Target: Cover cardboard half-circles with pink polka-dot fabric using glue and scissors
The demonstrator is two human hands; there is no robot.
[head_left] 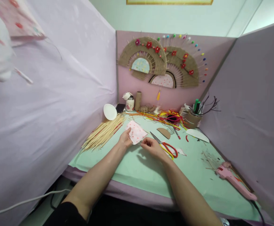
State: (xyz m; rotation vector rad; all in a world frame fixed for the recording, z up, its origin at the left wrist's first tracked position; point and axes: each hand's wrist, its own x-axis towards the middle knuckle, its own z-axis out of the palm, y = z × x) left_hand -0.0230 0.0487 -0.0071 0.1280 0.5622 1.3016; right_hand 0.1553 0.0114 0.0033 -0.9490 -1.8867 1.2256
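A piece of pale pink cloth with red dots (137,131) is held up in my left hand (126,138), the thumb on its near face. My right hand (150,146) is closed in a pinch just beside the cloth's lower right edge. What lies between those fingertips, perhaps a thread or the edge itself, is too small to make out. Right of that hand lie red-handled scissors (170,148), blades pointing to the upper left, on top of something yellow-handled. A brown cardboard half-disc (163,133) rests beyond the scissors.
Thin bamboo sticks (104,132) lie in a heap at left, near a white bowl-like piece (110,112). Coloured cords (170,116) tangle along the back. A pink glue gun (235,182) with a cable lies at right. Twine-covered fans (148,56) hang on the back panel.
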